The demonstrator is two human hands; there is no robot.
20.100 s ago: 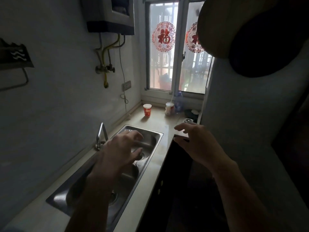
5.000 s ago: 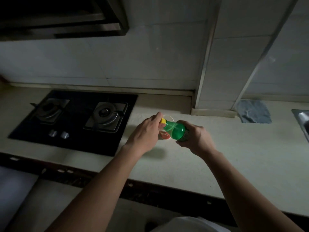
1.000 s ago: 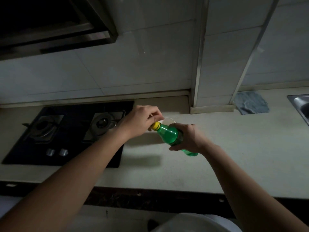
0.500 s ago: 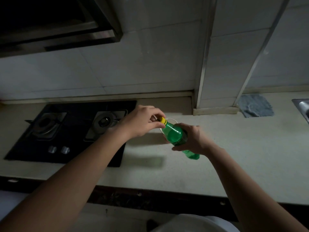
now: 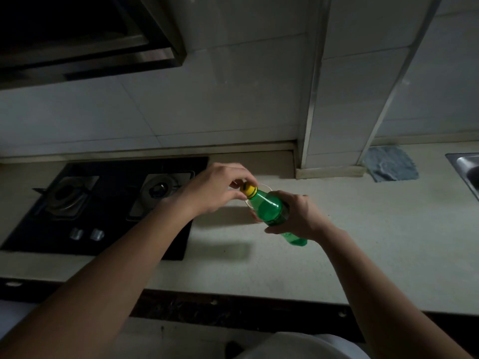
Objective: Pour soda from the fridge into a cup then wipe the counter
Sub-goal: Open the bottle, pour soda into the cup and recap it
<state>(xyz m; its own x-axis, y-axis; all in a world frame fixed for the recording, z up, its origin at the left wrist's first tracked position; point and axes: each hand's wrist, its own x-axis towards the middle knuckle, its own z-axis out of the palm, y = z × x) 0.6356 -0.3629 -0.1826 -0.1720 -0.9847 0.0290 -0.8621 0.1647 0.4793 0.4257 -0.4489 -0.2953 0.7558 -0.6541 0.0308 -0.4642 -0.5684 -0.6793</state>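
Soda bottle (image 5: 269, 211), green and tilted with the neck up to the left, is grasped about its middle by the right hand (image 5: 300, 218), whose grip is curled round it. The base is held clear above the tabletop (image 5: 363, 242). The yellow cap (image 5: 248, 190) is pinched in the grip of the left hand (image 5: 215, 190), between fingers and thumb. The cup (image 5: 265, 189) stands on the tabletop directly behind the bottle and is mostly hidden by it. Only the rim and a little of the wall are seen, and whether it is touched by the bottle cannot be told.

Bare tabletop is left to the right of the hands and in front of them, out to the front edge. To the left, the edge of the black gas hob (image 5: 103, 203) lies beneath the left forearm.

Against half a second ago, both grips and the tilt of the bottle are little changed. Five seconds ago the bottle was held flatter across the cup.

A tiled column (image 5: 337, 99) projects from the wall behind and to the right of the cup. A grey cloth (image 5: 390, 164) is laid at its far foot, well apart from the hands, and a sink (image 5: 466, 169) is cut by the right border. A range hood (image 5: 90, 42) hangs over the hob.
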